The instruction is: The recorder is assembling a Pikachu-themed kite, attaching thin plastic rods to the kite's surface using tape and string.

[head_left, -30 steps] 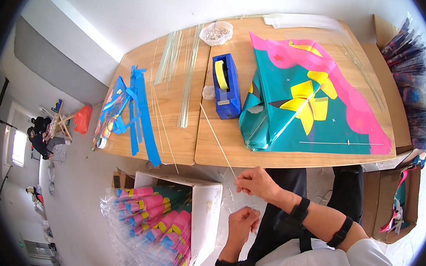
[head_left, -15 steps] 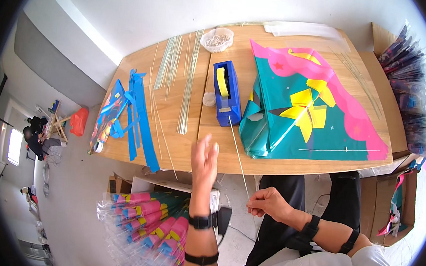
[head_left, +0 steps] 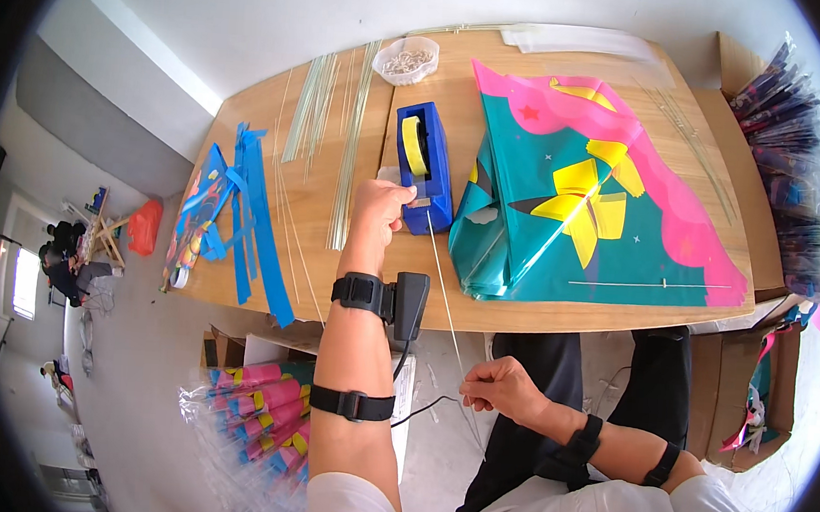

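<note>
My left hand (head_left: 382, 208) is at the left side of a blue tape dispenser (head_left: 443, 196), its fingers curled in and its thumb near the cutter end. Whatever those fingers may hold is hidden. A roll of yellow-edged tape (head_left: 415, 146) sits in the dispenser. One end of a thin pale rod (head_left: 446, 295) lies at the dispenser's front, and the rod slants down past the table edge. My right hand (head_left: 505, 388) pinches its lower part above my lap. Right of the dispenser lies a folded teal and pink plastic sheet (head_left: 515, 254) with yellow petal shapes.
Another thin rod (head_left: 608, 284) rests on the sheet. Bundled rods (head_left: 350, 157), blue strips (head_left: 265, 227) and a bowl of small pieces (head_left: 406, 61) are on the table (head_left: 323, 274). Wrapped colourful bundles (head_left: 261, 407) stand below left, cardboard boxes (head_left: 715, 382) at right. People (head_left: 63, 256) sit far left.
My left hand has moved up and slightly left to the dispenser, and its fingers have curled in. The right hand has shifted slightly left, still pinching the rod.
</note>
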Motion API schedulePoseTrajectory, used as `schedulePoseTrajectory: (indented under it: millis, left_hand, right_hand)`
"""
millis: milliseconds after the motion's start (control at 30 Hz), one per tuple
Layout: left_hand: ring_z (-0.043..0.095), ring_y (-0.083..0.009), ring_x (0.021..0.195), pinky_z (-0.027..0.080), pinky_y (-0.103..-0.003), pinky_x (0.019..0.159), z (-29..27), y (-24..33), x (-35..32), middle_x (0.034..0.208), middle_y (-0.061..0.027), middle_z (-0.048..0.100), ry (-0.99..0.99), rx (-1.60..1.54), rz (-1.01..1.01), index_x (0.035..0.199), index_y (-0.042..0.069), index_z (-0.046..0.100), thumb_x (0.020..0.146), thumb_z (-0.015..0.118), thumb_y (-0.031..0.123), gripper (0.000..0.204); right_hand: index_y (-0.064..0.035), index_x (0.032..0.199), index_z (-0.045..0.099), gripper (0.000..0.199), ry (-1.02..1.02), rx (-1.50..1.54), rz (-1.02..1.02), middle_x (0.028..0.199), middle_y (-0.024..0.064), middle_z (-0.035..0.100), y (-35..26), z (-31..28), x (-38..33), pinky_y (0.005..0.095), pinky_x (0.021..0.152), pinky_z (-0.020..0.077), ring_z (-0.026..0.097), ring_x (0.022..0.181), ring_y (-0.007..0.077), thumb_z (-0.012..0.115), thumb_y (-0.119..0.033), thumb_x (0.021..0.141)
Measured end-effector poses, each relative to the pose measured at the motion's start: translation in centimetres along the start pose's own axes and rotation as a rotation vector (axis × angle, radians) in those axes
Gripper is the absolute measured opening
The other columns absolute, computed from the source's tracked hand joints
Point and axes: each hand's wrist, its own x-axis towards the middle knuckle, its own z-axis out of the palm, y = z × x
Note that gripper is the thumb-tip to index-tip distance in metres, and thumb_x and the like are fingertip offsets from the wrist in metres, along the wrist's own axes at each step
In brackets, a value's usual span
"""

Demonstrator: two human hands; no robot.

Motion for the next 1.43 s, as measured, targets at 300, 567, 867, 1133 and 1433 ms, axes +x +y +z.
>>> schedulePoseTrajectory:
  millis: [300,567,867,1133,1433]
  left_hand:
    - [0.046,-0.0110,0.051,0.034,-0.024,0.043,0.8,1.2,-1.4,0.061,-0.0017,0.051,0.114,-0.091,0.266,0.074,0.003,0.058,0.082,0.066,0.007,0.012]
    - [0.044,-0.0096,0.047,0.033,-0.025,0.042,0.2,-5.8,-16.4,0.059,-0.0028,0.049,-0.090,-0.388,0.115,0.073,0.001,0.054,0.084,0.064,0.006,0.016]
    - [0.044,-0.0097,0.049,0.034,-0.022,0.046,1.9,-14.9,-34.5,0.062,-0.0049,0.052,0.038,-0.469,-0.119,0.081,-0.004,0.056,0.086,0.060,-0.001,0.007]
    - [0.045,-0.0080,0.050,0.035,-0.021,0.047,1.1,-15.3,-35.9,0.062,-0.0044,0.053,-0.064,-0.344,-0.217,0.079,-0.003,0.056,0.084,0.059,-0.002,0.006]
    - [0.050,-0.0097,0.055,0.038,-0.021,0.050,-0.5,-17.2,-35.9,0.067,-0.0056,0.056,-0.118,-0.431,-0.110,0.081,-0.002,0.059,0.083,0.066,0.001,0.008]
  right_hand:
    - [0.0033,0.071,0.065,0.015,0.039,0.008,-0.095,0.061,0.0061,0.063,0.8,0.2,0.5,0.0225,0.046,0.0429,0.057,0.052,0.0082,0.063,-0.005,0.083]
    - [0.0008,0.071,0.066,0.014,0.014,-0.003,-0.075,0.063,0.0057,0.065,0.2,0.2,0.6,0.0213,0.046,0.0434,0.057,0.053,0.0076,0.064,-0.008,0.082]
    - [0.0018,0.069,0.065,0.013,0.017,0.053,-0.083,0.061,0.0068,0.063,-0.6,1.8,0.6,0.0221,0.045,0.0412,0.055,0.051,0.0078,0.064,-0.004,0.081]
    - [0.0009,0.069,0.066,0.015,0.052,0.104,-0.068,0.061,0.0063,0.063,0.4,1.8,0.8,0.0216,0.045,0.0409,0.055,0.051,0.0077,0.063,-0.005,0.082]
    - [0.0007,0.066,0.064,0.020,0.131,-0.604,-0.343,0.063,0.0123,0.067,0.8,2.5,2.9,0.0365,0.056,0.0525,0.067,0.057,0.0228,0.064,-0.011,0.083]
